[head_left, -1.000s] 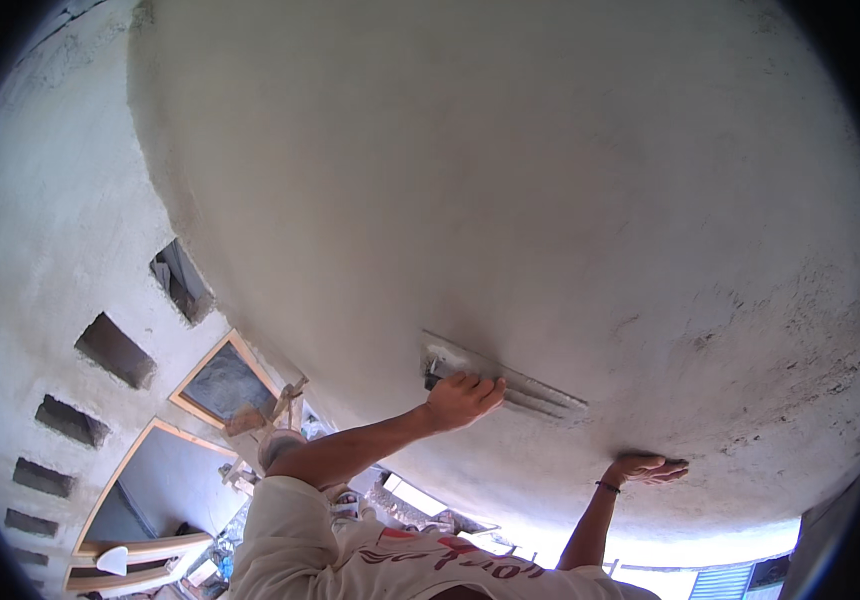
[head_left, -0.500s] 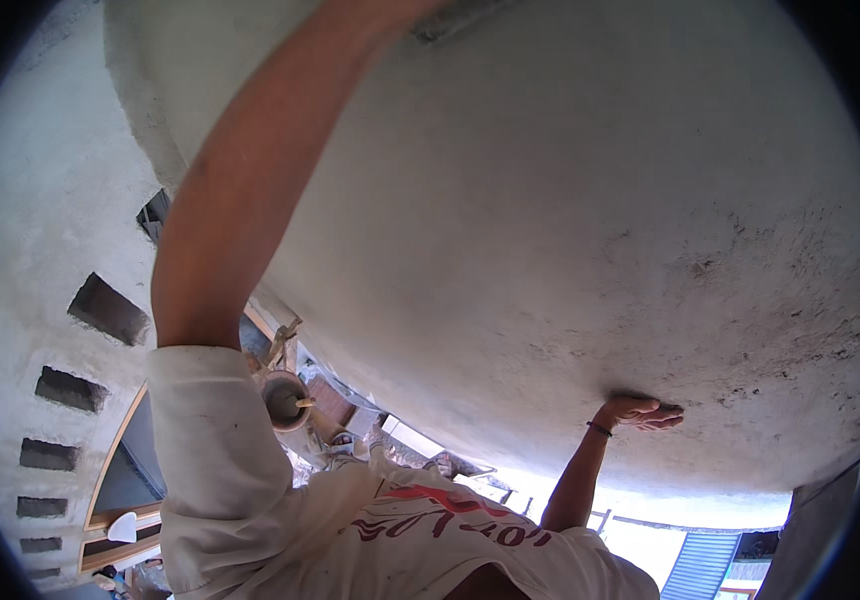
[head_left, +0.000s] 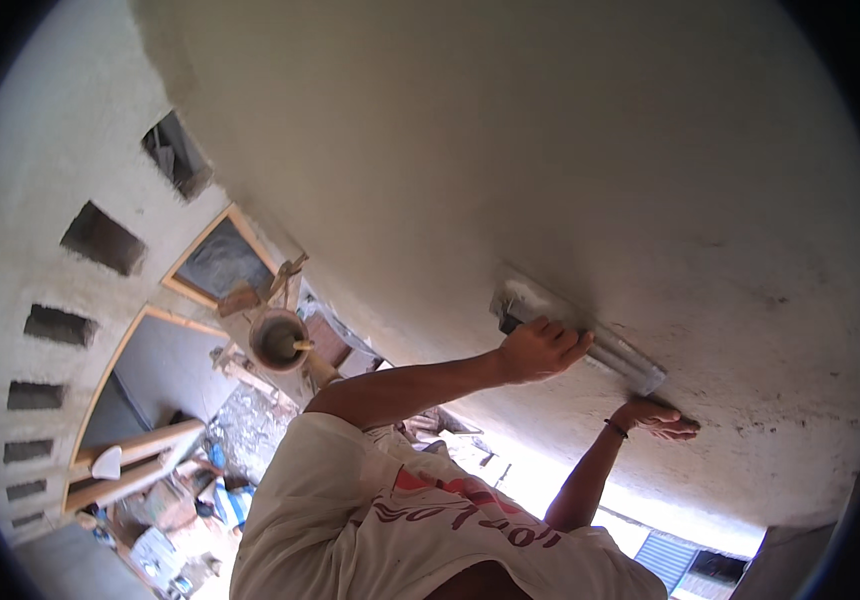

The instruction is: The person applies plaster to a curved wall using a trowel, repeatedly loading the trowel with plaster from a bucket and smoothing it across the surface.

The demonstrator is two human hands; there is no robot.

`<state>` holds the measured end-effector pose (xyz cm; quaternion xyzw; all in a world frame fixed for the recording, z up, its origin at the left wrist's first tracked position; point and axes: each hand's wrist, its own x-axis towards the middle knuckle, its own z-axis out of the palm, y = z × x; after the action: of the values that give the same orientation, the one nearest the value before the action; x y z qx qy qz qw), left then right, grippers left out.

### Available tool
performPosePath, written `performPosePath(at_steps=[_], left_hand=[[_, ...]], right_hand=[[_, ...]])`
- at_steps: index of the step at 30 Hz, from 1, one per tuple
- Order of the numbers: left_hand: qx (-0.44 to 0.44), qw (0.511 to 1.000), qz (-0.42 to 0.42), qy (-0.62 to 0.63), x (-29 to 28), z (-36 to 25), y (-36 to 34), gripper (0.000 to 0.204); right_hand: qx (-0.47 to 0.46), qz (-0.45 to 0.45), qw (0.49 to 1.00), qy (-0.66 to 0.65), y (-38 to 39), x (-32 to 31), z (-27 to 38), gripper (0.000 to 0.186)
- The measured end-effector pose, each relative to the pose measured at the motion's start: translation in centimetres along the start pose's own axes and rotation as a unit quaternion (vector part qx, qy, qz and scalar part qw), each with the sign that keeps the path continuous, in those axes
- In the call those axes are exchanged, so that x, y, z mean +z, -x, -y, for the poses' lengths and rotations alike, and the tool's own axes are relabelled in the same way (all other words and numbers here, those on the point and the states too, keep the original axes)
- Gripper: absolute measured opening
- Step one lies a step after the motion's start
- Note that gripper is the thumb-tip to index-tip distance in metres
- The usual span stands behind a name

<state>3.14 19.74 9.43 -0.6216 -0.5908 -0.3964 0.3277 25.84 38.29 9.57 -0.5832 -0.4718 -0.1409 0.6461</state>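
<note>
My left hand is closed round the handle of a long, flat plastering trowel. The trowel's blade lies against the grey plastered surface that fills the upper right of the view. Just below the trowel's right end, my right hand rests with fingers stretched out, its edge apparently against the same surface. I see nothing held in it, though its palm is partly hidden. Around the right hand the plaster is rough and pitted, while further up and left it looks smoother.
A round bucket with a yellowish handle sticking out stands at the left beside rough wooden pieces. Further left, a pale wall has several square openings and a wood-framed opening. Mixed clutter lies below.
My left hand has come down from the upper edge with the trowel, towards my right hand. The view has shifted slightly, and the right hand stays in about the same pose.
</note>
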Motion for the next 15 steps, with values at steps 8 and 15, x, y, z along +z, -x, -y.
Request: performPosePath(at_steps=[8, 15], left_hand=[[-0.769, 0.473, -0.281, 0.324, 0.9, 4.5, 23.7, 0.029], [-0.725, 0.338, -0.445, 0.402, 4.5, 13.4, 22.9, 0.028]], right_hand=[[-0.007, -0.014, 0.999, 0.033, -1.4, -0.1, -2.2, 0.089], [-0.008, 0.015, 0.999, 0.036, -0.2, 1.1, -2.9, 0.091]])
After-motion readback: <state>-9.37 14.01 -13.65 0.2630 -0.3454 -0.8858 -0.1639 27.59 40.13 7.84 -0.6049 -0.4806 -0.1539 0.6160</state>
